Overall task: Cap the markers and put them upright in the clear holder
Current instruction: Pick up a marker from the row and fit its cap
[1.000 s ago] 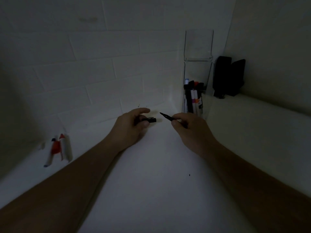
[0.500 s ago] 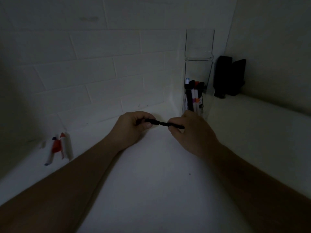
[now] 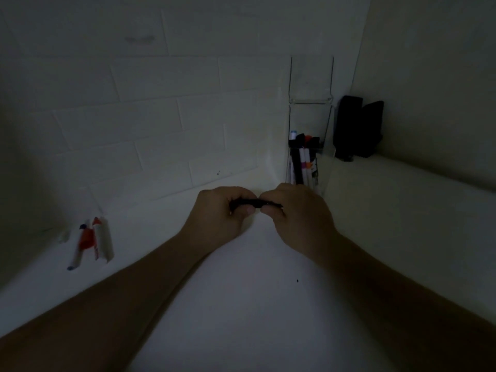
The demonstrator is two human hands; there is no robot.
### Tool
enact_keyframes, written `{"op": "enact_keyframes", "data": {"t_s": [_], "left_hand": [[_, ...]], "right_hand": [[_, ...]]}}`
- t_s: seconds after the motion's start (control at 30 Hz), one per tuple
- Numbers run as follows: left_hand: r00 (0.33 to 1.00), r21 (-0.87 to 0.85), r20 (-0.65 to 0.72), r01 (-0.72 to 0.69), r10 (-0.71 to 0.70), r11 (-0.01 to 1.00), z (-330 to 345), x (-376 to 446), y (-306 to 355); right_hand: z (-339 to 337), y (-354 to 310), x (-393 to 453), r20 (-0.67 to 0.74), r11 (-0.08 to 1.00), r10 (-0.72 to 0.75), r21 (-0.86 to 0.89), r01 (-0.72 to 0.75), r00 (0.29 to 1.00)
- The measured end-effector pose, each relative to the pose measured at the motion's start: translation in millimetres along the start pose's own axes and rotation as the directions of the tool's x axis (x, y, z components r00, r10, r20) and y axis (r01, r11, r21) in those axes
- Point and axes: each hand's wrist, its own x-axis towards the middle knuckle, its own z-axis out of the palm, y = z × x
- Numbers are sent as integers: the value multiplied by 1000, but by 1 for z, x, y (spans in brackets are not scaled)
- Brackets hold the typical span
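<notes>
My left hand (image 3: 222,210) and right hand (image 3: 292,210) meet knuckle to knuckle just above the white counter (image 3: 241,304), both curled tight around one black marker (image 3: 255,203) that lies level between them. My left thumb and fingers pinch its left end, my right thumb and forefinger pinch the right end, and only a short dark stretch shows in the gap between my fingertips; I cannot tell from here whether the cap is fully seated. Just behind my right hand, in the corner, stands the clear holder (image 3: 311,103), a tall tiered thing with two pockets that I can make out. The upper pocket shows nothing inside; the lower one has markers standing upright, and I count about five caps (image 3: 303,139), mostly black with one pale and one red, though the light is too dim to be sure of the number. To the right of the holder, on a raised ledge (image 3: 402,178), sit two black blocks (image 3: 357,127), touching each other and leaning by the wall. Far off to my left, well apart from my hands, three loose markers (image 3: 91,242) lie on the counter against the tiled wall (image 3: 134,116), white-bodied with red and blue on them, packed side by side.
</notes>
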Motion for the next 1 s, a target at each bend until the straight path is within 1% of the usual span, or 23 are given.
{"op": "enact_keyframes", "data": {"t_s": [0.07, 0.1, 0.13, 0.17, 0.2, 0.23, 0.27, 0.3, 0.37, 0.4, 0.43, 0.5, 0.6, 0.67, 0.73, 0.77, 0.87, 0.93, 1.0], "left_hand": [[997, -88, -2, 71, -71, 994, 2, -1, 1], [995, -115, 18, 99, -98, 988, 2, -1, 2], [993, -129, 53, 111, -105, 985, 3, -1, 2], [991, -134, 87, 114, -103, 984, 3, -2, 2], [989, -139, 113, 115, -100, 984, 3, -2, 2], [986, -138, 135, 112, -93, 984, 3, -2, 1], [984, -127, 158, 102, -81, 987, 4, -3, 1], [981, -107, 185, 82, -62, 991, 5, -4, 1], [975, -57, 220, 36, -23, 998, 7, -4, 1], [973, -36, 228, 24, -16, 999, 8, -4, 2], [973, -16, 231, 18, -14, 1000, 8, -4, 1], [972, 16, 234, 2, -6, 1000, 8, -4, 2], [968, 13, 252, -14, 10, 1000, 8, -5, 3], [964, -6, 264, -9, 10, 1000, 7, -6, 4], [963, -8, 270, 3, 0, 1000, 7, -6, 5], [963, -5, 270, 6, -4, 1000, 7, -6, 5], [964, 27, 267, -14, 6, 1000, 7, -5, 6], [963, 46, 268, -24, 10, 999, 7, -5, 6], [961, 78, 274, -51, 28, 996, 7, -5, 6]], "right_hand": [[-4, -2, 2, 42, 993, 54, -111, -49, 998], [-7, -4, 3, 86, 991, 70, -118, -59, 994], [-13, -7, 6, 127, 996, 70, -67, -62, 989], [-23, -9, 10, 135, 994, 84, 59, -93, 987], [-35, -10, 14, 97, 966, 126, 214, -144, 987], [-49, -8, 20, -2, 923, 195, 338, -183, 981], [-64, -4, 28, -126, 883, 274, 425, -198, 953], [-79, 1, 35, -246, 857, 341, 478, -193, 907], [-104, 14, 49, -416, 842, 409, 514, -161, 812], [-112, 21, 56, -474, 855, 406, 499, -142, 782], [-116, 29, 61, -507, 880, 379, 457, -131, 775], [-114, 42, 70, -486, 928, 309, 343, -147, 817], [-98, 55, 73, -364, 956, 274, 203, -211, 890], [-85, 62, 66, -289, 963, 268, 39, -268, 919], [-75, 68, 56, -248, 955, 229, -130, -266, 941], [-71, 72, 52, -217, 958, 215, -143, -249, 952], [-64, 71, 42, -128, 977, 208, -24, -212, 970], [-60, 70, 36, -120, 980, 196, -3, -198, 973], [-58, 66, 29, -117, 981, 186, -35, -191, 976]]}}
